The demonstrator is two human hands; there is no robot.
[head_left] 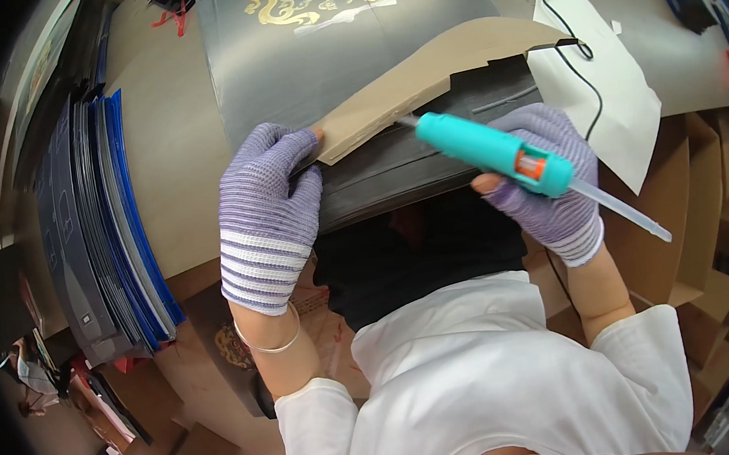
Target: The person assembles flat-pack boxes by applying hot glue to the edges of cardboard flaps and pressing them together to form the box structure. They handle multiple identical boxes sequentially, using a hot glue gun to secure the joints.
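My left hand (270,206), in a purple-and-white striped glove with bare fingertips, pinches the left end of a curved tan cardboard piece (444,55). The cardboard lies tilted over a stack of dark grey sheets (377,178). In a matching glove, my right hand (549,179) is closed around a teal hot glue gun (479,142). A translucent glue stick (622,211) juts from the back of the gun. Its nozzle (408,121) points left and sits at the cardboard's lower folded edge; whether it touches cannot be made out.
Beyond the cardboard, a grey sheet (280,78) bears a gold and red ornament. Several blue and dark panels (100,218) stand on edge at the left. To the right, a black cord (594,91) crosses white paper (636,127). Cardboard boxes (678,197) stand below the table's right side.
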